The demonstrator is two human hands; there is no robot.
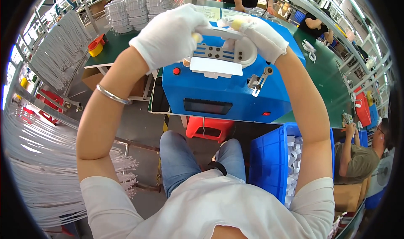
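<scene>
In the head view I have both gloved hands at the upper middle of the frame, with a white band [221, 32] stretched between them, above the slotted top of a blue machine [248, 106]. My left hand [170, 35] has its fingers curled in, pinching the band's left end; my right hand [263, 35] bends its fingers close over the right end, but whether they press on it I cannot tell from here. I judge the band light and bendy rather than stiff, smooth enough to slip a little in cloth gloves, and unlikely to break; I'd hold it near both ends, keeping it taut and flat. Just below it, a white loop [251, 56] sits on the machine top beside a white plate [216, 66]. The machine stands on a green table [317, 83], which reaches toward the right of the frame. At the upper left I see stacked white coils [134, 12] and a yellow tape roll [96, 50]; white cables [59, 54] hang at the left. Lower right of centre, a blue bin [267, 163] holds white pieces [293, 159], and a co-worker [357, 161] sits at the right edge. A red stool [208, 129] stands under the table, on grey floor [143, 125].
</scene>
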